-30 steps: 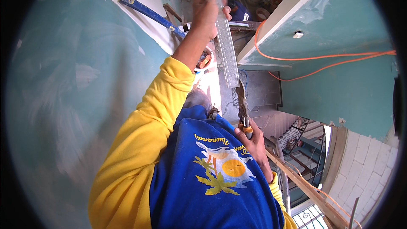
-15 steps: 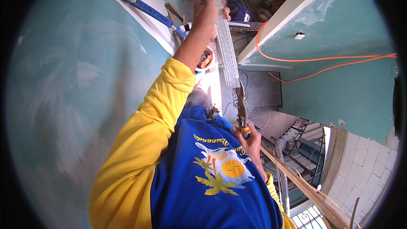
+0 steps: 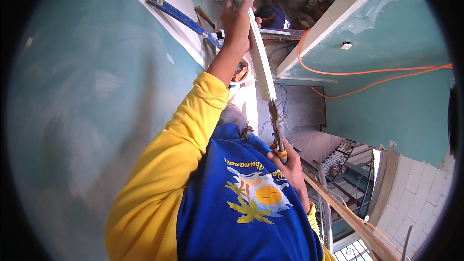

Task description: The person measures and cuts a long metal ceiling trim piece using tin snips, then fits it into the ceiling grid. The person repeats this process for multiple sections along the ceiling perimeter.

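Raised at the top centre, my left hand (image 3: 238, 24) is closed around a long, light metal channel (image 3: 261, 63), thumb along one edge. The channel slants down towards me, a narrow pale side facing up. Lower right of centre, my right hand (image 3: 289, 164) grips a pair of tin snips (image 3: 276, 123) by the orange-yellow handles. The dark jaws of the snips meet the channel's lower end; whether they bite into the metal cannot be made out.
A blue spirit level (image 3: 181, 19) leans at the left wall. Below are a bucket (image 3: 241, 70) and another person (image 3: 274, 18). Orange cables (image 3: 367, 71) cross the teal wall at right. A wooden plank (image 3: 345, 208) and metal stairs (image 3: 350, 183) lie lower right.
The channel has turned about its length, from its wide dimpled face to a narrower side. The snips' jaws remain by its lower end, and both hands keep their hold.
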`<state>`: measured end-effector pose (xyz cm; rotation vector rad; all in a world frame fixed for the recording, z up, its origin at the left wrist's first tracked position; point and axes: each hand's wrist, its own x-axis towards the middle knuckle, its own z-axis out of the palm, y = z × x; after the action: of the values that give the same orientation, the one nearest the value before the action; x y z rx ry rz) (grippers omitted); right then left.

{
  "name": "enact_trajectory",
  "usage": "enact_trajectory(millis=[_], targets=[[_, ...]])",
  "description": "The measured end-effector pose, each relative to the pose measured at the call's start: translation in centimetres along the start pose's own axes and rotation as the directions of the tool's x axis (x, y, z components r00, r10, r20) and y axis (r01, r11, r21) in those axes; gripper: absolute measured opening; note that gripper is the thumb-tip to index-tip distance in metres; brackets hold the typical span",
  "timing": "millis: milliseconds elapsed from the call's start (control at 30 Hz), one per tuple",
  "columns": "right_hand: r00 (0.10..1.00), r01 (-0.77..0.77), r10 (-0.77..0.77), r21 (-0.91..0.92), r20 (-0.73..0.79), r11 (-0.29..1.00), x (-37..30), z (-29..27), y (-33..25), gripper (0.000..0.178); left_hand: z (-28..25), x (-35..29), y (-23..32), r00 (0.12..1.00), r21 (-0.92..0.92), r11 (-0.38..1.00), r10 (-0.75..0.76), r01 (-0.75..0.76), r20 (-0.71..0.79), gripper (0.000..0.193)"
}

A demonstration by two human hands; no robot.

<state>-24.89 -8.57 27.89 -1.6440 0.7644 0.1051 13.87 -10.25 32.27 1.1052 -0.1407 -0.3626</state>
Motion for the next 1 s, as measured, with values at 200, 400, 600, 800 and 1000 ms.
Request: enact_trajectory(millis=[200, 400, 600, 800, 1000], targets=[[0.994, 0.008, -0.003, -0.045, 0.110, 0.999, -0.1, -0.5, -1.8, 0.066, -1.3, 2.5, -0.5, 0.994, -0.202, 0.979, 0.023, -0.001, 0.108, 0.024], [0.992, -0.016, 0.018, -0.016, 0.121, 1.000, -0.5, -0.6, -1.8, 0.066, -1.5, 2.9, -0.3, 0.988, -0.280, 0.959, -0.009, 0.052, 0.151, 0.026], [0.998, -0.009, 0.007, 0.032, 0.069, 0.999, -0.3, 0.0, -2.9, 0.036, -1.8, 2.9, -0.2, 0.990, -0.295, 0.954, -0.010, 0.053, 0.144, 0.026], [0.998, -0.015, 0.015, 0.004, 0.060, 1.000, -0.3, 0.2, -1.9, 0.037, -2.4, 3.0, 0.2, 0.992, -0.301, 0.952, -0.010, 0.048, 0.129, 0.029], [0.999, -0.025, 0.025, 0.017, 0.049, 1.000, 0.7, 0.9, -3.2, 0.040, -2.7, 2.6, 0.0, 0.996, -0.285, 0.957, -0.023, 0.046, 0.083, 0.029]])
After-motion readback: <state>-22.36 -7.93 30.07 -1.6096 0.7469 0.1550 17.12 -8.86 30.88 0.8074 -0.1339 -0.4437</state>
